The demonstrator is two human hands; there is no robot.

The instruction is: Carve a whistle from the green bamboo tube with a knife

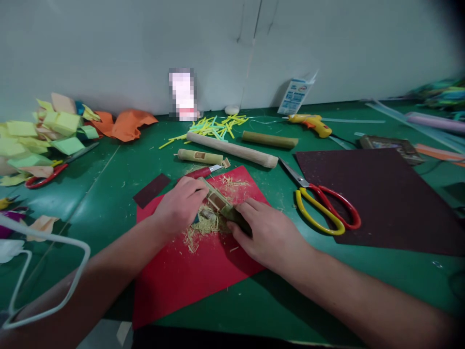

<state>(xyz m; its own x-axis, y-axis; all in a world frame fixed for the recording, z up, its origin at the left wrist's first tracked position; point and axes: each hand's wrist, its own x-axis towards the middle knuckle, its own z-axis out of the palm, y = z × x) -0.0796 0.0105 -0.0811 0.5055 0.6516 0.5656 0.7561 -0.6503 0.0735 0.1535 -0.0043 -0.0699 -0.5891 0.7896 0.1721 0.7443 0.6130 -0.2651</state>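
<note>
A green bamboo tube (218, 201) with a rectangular slot cut in its side lies slantwise between my hands. My left hand (183, 203) is closed at its upper end, fingers bent over the rim. Around the lower end wraps my right hand (267, 232), thumb on the near side. Beneath the tube, pale shavings (203, 230) are heaped on a red sheet (189, 286). A small grey piece and something dark blue show partly by my left fingers; I cannot make them out. Just beyond that hand lies a red-handled craft knife (203, 171).
Beyond the sheet lie another slotted bamboo piece (199, 156), a pale wooden stick (232, 149) and a bamboo length (269, 139). Red-yellow scissors (319, 198) rest partly on a dark sheet (392, 203). A yellow glue gun (312, 124) is at the back; folded papers (43, 133) crowd the left.
</note>
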